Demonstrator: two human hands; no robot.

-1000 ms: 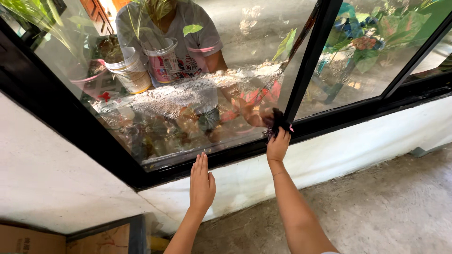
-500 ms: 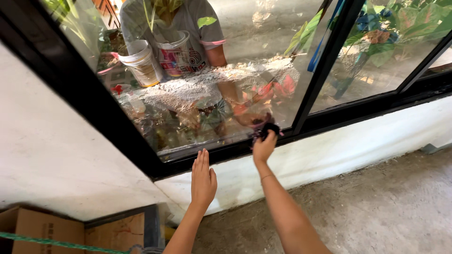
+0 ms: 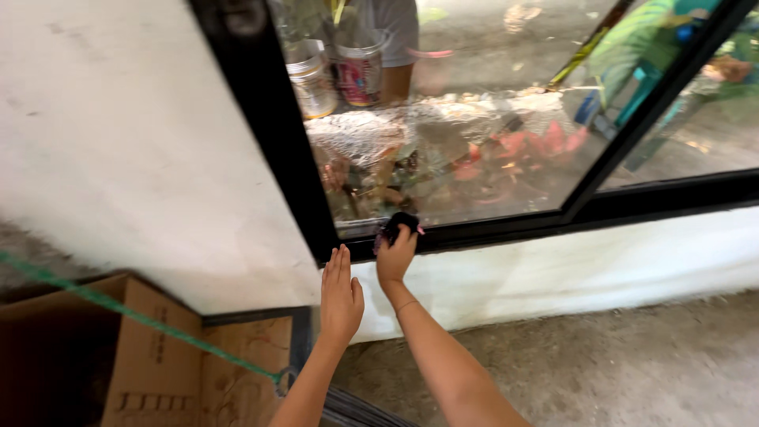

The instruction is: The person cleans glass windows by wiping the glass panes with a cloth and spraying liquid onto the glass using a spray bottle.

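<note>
- The right hand is clenched around a small dark cloth, pressing it against the bottom black window frame, close to the corner.
- The left hand is released, fingers straight and together, palm flat on the white wall just below that corner.
- Half a second ago the cloth sat further right along the frame; both hands now lie near each other.
- A brown cardboard box stands open at lower left (a green cord crosses it).
- The glass reflects two cylindrical containers, one silver, one red-and-white labelled.
</note>
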